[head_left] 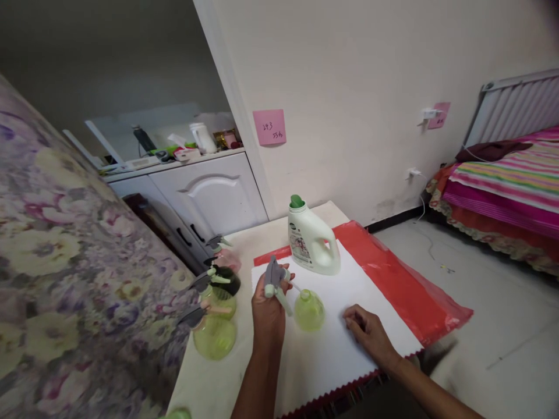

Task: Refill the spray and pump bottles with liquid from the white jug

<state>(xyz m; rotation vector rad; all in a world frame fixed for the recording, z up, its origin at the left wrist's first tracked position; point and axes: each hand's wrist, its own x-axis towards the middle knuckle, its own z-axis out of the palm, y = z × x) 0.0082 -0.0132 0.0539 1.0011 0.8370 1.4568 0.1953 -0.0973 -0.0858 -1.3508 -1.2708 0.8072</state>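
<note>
Your left hand [266,308] grips a spray top [273,274]; your right hand [370,333] curls loosely together. The round bottle [309,312] has a jug [311,238] behind it, spray bottles [213,336] left.

The left fingers [292,277] grip a grey spray head [271,272], its thin tube slanting toward the neck of a round yellow-green bottle [310,317] just to their right. The right fingers [351,319] are loosely curled, on the bottle's other side, over a white sheet [323,364] – whether they touch it cannot be told. Beyond the left fingers stands a pale green jug [305,233], upright; left of them, spray bottles [215,338] line the tabletop [248,372] – and past the right fingers lies a red covering [384,267].
</note>
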